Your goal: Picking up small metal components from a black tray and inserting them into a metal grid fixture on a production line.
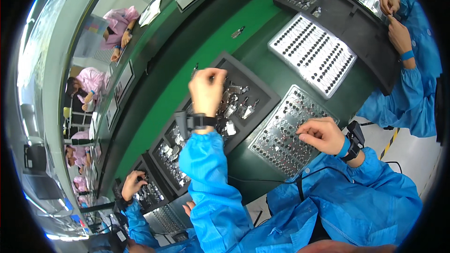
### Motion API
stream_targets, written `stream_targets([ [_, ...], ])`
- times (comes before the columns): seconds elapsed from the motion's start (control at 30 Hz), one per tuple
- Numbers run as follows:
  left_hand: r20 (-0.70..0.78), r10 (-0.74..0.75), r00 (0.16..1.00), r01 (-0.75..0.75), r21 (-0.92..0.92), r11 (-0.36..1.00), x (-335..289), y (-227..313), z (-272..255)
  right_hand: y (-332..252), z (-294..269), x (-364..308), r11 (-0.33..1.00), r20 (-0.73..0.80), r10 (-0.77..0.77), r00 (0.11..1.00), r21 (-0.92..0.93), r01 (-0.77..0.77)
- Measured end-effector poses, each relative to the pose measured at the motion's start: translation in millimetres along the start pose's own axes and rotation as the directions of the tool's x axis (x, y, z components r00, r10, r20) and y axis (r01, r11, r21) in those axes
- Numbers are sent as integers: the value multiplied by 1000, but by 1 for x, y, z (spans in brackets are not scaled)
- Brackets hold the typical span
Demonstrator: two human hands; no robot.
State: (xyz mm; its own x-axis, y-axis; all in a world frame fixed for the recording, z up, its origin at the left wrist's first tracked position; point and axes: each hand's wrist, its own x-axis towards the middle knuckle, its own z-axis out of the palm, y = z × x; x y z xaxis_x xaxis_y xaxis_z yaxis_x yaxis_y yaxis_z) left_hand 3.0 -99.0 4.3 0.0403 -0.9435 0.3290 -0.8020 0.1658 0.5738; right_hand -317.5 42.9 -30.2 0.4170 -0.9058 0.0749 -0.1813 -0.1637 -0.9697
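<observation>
My left hand (pixel 208 90) is closed with bent fingers over the far edge of a black divided tray (pixel 251 68). A small shiny part (pixel 195 69) shows beside its fingertips; whether it is gripped or lies beyond on the belt, I cannot tell. Loose small metal-and-clear parts (pixel 243 108) are heaped in the tray's compartments. My right hand (pixel 324 136) is closed, thumb against curled fingers, just over the right side of a clear plastic tray (pixel 257 146). Rows of small round black pieces (pixel 281 131) fill that tray. Anything between the right fingertips is hidden.
A green conveyor belt (pixel 255 7) runs beyond the trays, with one small part (pixel 238 32) on it. A white tray of black-dotted pieces (pixel 313 54) lies further right. Blue-sleeved co-workers' hands (pixel 398 30) work at right and lower left (pixel 133 185). A cable (pixel 262 181) crosses near me.
</observation>
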Motion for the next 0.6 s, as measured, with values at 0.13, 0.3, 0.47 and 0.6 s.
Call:
stream_targets([
  [0.13, -142, -186, 972, 213, 210, 954, 30, -55, -29, -3, 0, -5, 1000, 54, -1, 999, 20, 0],
  [0.3, -93, -424, 901, 428, 351, 833, 50, -121, -19, -1, 2, -11, 999, 26, 21, 999, 33, -21],
  [0.47, -91, -400, 912, 405, 347, 846, 69, -154, -18, 4, -1, -13, 992, -111, 10, 994, 130, 5],
  [0.6, -112, -329, 938, 347, 360, 866, 64, -141, -34, -8, -3, -10, 763, -170, 316, 933, 631, -144],
])
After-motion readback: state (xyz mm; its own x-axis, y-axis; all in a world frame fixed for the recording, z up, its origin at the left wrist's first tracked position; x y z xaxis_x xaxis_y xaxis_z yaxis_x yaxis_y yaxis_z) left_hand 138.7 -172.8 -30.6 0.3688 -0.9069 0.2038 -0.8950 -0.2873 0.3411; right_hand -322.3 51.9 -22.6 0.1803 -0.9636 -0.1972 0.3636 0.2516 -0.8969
